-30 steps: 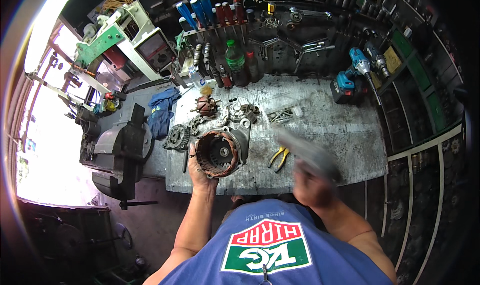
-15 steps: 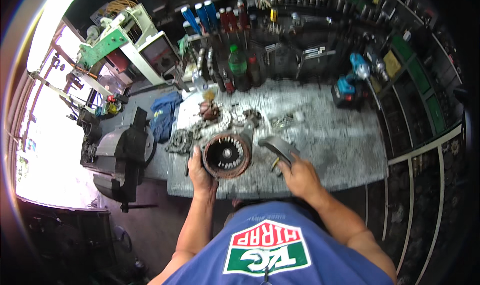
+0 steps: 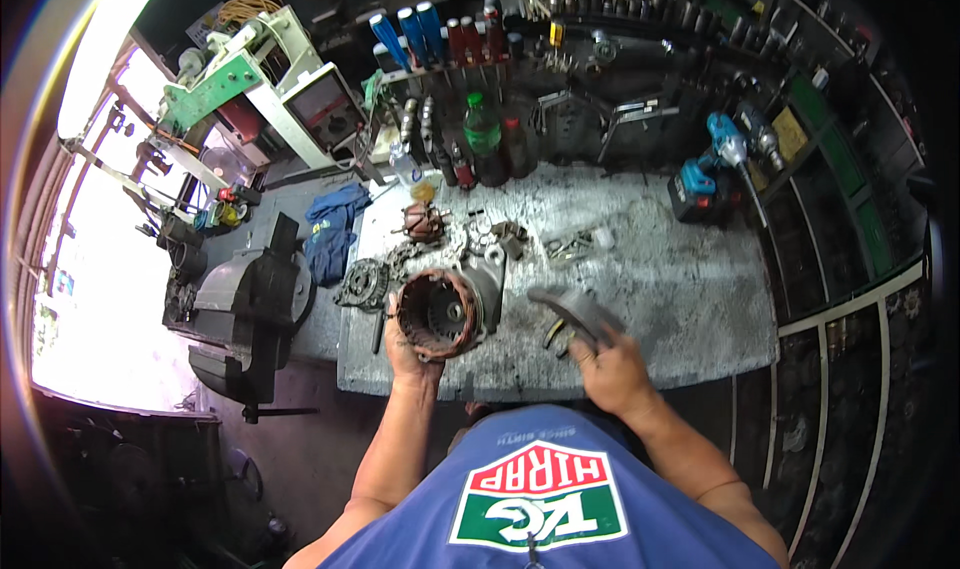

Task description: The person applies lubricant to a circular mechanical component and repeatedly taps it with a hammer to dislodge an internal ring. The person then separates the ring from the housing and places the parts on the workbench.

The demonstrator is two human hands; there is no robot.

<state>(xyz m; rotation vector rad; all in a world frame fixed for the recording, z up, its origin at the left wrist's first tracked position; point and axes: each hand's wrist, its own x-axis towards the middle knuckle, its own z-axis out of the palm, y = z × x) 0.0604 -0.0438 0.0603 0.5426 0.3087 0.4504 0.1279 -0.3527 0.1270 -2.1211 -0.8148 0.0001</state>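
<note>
Cluttered workshop, grey workbench [image 3: 680, 299] against a tool wall with screwdrivers [image 3: 420, 29] racked above. Far left, off the bench's left edge, a dark bench vise [image 3: 250, 304]; a blue rag [image 3: 332, 231] lies just beside it at the bench's rear-left corner. Small metal parts [image 3: 480, 237] scatter across the left-middle, bottles [image 3: 485, 134] stand at the back edge.

Left hand [image 3: 410, 344] closed around the lower rim of the motor housing [image 3: 445, 309], a round casing with copper windings, near the front-left edge of the bench. Its open end faces up and toward the person; its axis tilts back toward the rear edge.

Right hand [image 3: 610, 369] at the front edge, middle, fingers curled tight on a handle, likely a hammer [image 3: 572, 309], head blurred so can't be sure. Tool's long axis runs from the hand up-left toward the housing; head sits just beside the housing's right side, not touching. Yellow-handled pliers [image 3: 556, 337] lie under the tool near the hand.

Blue cordless drill [image 3: 705, 174] stands at the rear-right, well apart from both hands.
</note>
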